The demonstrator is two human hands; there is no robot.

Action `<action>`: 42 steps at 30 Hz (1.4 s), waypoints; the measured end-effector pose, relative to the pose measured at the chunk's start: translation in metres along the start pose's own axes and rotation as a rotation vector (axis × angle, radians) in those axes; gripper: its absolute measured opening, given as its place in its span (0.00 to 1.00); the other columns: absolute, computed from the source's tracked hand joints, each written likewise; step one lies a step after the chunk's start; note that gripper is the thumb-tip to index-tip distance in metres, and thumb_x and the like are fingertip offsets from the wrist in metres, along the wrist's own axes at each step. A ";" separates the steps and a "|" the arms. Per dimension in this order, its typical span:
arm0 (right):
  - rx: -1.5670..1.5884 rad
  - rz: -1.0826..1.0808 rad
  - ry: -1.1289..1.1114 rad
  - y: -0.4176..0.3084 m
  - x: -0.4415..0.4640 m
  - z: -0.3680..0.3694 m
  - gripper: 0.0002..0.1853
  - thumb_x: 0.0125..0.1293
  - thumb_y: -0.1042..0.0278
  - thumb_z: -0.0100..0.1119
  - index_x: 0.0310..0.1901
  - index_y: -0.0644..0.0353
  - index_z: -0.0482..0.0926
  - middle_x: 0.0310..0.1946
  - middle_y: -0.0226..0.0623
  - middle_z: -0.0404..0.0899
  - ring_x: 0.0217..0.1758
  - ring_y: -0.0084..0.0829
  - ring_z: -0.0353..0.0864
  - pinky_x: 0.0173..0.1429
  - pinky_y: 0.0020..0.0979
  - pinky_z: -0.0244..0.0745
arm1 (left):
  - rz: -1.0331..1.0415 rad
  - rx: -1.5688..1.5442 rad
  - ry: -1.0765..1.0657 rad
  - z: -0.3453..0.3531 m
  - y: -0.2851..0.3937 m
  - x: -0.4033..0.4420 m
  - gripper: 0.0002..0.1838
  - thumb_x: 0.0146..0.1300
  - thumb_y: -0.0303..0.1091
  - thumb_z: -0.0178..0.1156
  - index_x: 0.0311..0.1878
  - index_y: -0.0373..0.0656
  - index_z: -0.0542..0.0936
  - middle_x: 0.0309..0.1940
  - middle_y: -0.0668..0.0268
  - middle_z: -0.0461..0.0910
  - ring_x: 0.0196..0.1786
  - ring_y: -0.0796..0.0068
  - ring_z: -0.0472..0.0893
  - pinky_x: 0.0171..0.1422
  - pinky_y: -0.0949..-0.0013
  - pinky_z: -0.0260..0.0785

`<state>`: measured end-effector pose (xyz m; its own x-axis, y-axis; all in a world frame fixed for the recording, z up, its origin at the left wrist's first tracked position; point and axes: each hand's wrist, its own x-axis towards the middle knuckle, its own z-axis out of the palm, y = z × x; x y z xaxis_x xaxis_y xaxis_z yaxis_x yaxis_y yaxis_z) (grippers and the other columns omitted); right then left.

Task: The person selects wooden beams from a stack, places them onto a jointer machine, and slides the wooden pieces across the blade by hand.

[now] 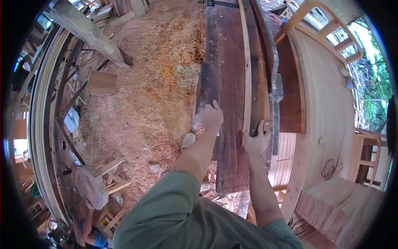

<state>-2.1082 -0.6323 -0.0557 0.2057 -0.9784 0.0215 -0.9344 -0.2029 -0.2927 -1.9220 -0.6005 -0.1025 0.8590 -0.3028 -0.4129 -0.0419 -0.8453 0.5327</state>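
Note:
A long dark wooden bench [232, 91] runs away from me, with a narrow pale wood strip [247, 70] lying lengthwise on it. My left hand [211, 117] is at the bench's left edge, fingers curled beside a dark board [203, 83]; what it grips, if anything, is hidden. Near the strip's close end, my right hand [257, 140] rests with its fingers apart, the thumb side by the strip's end and a finger beside a small dark piece on the bench. Whether it holds that piece is unclear.
Wood shavings [153, 83] cover the ground at left, with a wood block [102, 82] and a post [91, 33]. A co-worker's arm [88, 224] reaches to a round wood slab [91, 186] at lower left. Stacked boards [340, 207] and a large pale panel [323, 108] stand at right.

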 end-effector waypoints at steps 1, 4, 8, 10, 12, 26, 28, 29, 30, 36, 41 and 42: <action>-0.032 0.009 0.009 -0.009 0.014 0.004 0.50 0.48 0.44 0.76 0.75 0.45 0.68 0.61 0.53 0.67 0.66 0.56 0.67 0.67 0.55 0.66 | 0.013 0.041 0.037 -0.002 0.001 -0.001 0.35 0.78 0.56 0.35 0.50 0.29 0.80 0.46 0.39 0.84 0.52 0.38 0.84 0.61 0.45 0.74; 0.007 -0.017 0.022 -0.023 0.060 0.021 0.49 0.49 0.44 0.75 0.75 0.44 0.68 0.60 0.51 0.68 0.65 0.55 0.68 0.66 0.55 0.67 | 0.019 0.072 0.016 0.001 0.001 0.001 0.34 0.79 0.53 0.36 0.49 0.27 0.79 0.46 0.38 0.83 0.52 0.40 0.84 0.60 0.47 0.75; 0.027 -0.006 0.044 -0.056 0.115 0.031 0.48 0.50 0.46 0.73 0.75 0.44 0.68 0.62 0.50 0.68 0.67 0.53 0.68 0.69 0.53 0.66 | 0.004 0.183 0.009 0.014 -0.003 0.008 0.32 0.79 0.51 0.37 0.48 0.26 0.78 0.46 0.37 0.82 0.52 0.41 0.83 0.59 0.48 0.76; 0.041 0.015 0.034 -0.076 0.144 0.032 0.47 0.50 0.46 0.73 0.74 0.45 0.69 0.65 0.49 0.67 0.68 0.52 0.67 0.71 0.51 0.64 | 0.015 0.145 -0.013 0.009 0.000 0.006 0.32 0.79 0.51 0.38 0.48 0.25 0.77 0.46 0.37 0.82 0.51 0.41 0.83 0.59 0.48 0.75; 0.049 0.011 0.025 -0.090 0.175 0.037 0.47 0.50 0.46 0.73 0.74 0.45 0.69 0.65 0.49 0.67 0.69 0.52 0.68 0.71 0.52 0.65 | 0.022 0.105 -0.034 0.011 -0.006 0.007 0.31 0.79 0.50 0.38 0.48 0.25 0.77 0.45 0.36 0.81 0.50 0.40 0.83 0.59 0.49 0.75; -0.058 0.028 -0.004 -0.191 0.355 0.072 0.46 0.52 0.36 0.72 0.75 0.31 0.67 0.65 0.49 0.70 0.69 0.55 0.72 0.67 0.58 0.72 | 0.130 -0.111 -0.050 0.002 -0.017 0.011 0.28 0.76 0.48 0.49 0.44 0.23 0.78 0.53 0.27 0.73 0.54 0.33 0.78 0.60 0.44 0.72; -0.056 0.023 0.004 -0.197 0.386 0.087 0.46 0.54 0.36 0.70 0.76 0.30 0.65 0.67 0.48 0.70 0.70 0.53 0.72 0.70 0.56 0.70 | 0.095 -0.146 -0.039 -0.007 -0.013 0.007 0.27 0.75 0.47 0.50 0.44 0.23 0.78 0.54 0.27 0.73 0.55 0.33 0.77 0.62 0.45 0.71; -0.058 0.031 0.004 -0.204 0.398 0.088 0.46 0.54 0.36 0.70 0.76 0.29 0.65 0.67 0.47 0.70 0.71 0.52 0.72 0.71 0.55 0.69 | 0.097 -0.182 -0.070 -0.006 -0.013 0.007 0.27 0.75 0.46 0.52 0.44 0.22 0.77 0.55 0.27 0.73 0.55 0.33 0.77 0.63 0.45 0.71; -0.073 0.032 0.010 -0.210 0.412 0.091 0.46 0.54 0.36 0.69 0.76 0.29 0.64 0.68 0.47 0.69 0.71 0.52 0.71 0.71 0.56 0.68 | 0.087 -0.178 -0.056 0.000 -0.016 0.008 0.27 0.75 0.46 0.52 0.44 0.22 0.77 0.55 0.27 0.73 0.55 0.33 0.77 0.63 0.45 0.71; -0.114 0.037 0.065 -0.233 0.514 0.131 0.43 0.55 0.33 0.67 0.75 0.24 0.66 0.71 0.47 0.67 0.74 0.54 0.67 0.71 0.59 0.66 | 0.228 -0.178 0.041 0.014 -0.030 0.009 0.27 0.74 0.46 0.55 0.43 0.21 0.76 0.60 0.29 0.71 0.60 0.32 0.74 0.67 0.44 0.67; -0.108 0.089 0.155 -0.267 0.572 0.150 0.49 0.55 0.30 0.66 0.78 0.35 0.62 0.76 0.47 0.62 0.77 0.56 0.62 0.76 0.60 0.60 | 0.198 -0.121 0.006 0.012 -0.027 0.011 0.28 0.77 0.48 0.51 0.44 0.22 0.77 0.63 0.29 0.68 0.64 0.32 0.71 0.72 0.45 0.63; -0.101 0.082 0.160 -0.271 0.583 0.153 0.49 0.55 0.30 0.66 0.78 0.35 0.62 0.76 0.47 0.62 0.77 0.56 0.62 0.76 0.60 0.60 | 0.183 -0.100 -0.031 0.008 -0.025 0.010 0.28 0.77 0.48 0.51 0.45 0.22 0.77 0.62 0.28 0.69 0.64 0.32 0.71 0.72 0.45 0.63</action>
<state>-1.6905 -1.1412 -0.1095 0.0863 -0.9841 0.1553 -0.9722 -0.1172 -0.2027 -1.9169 -0.5863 -0.1258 0.8255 -0.4619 -0.3243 -0.1436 -0.7276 0.6708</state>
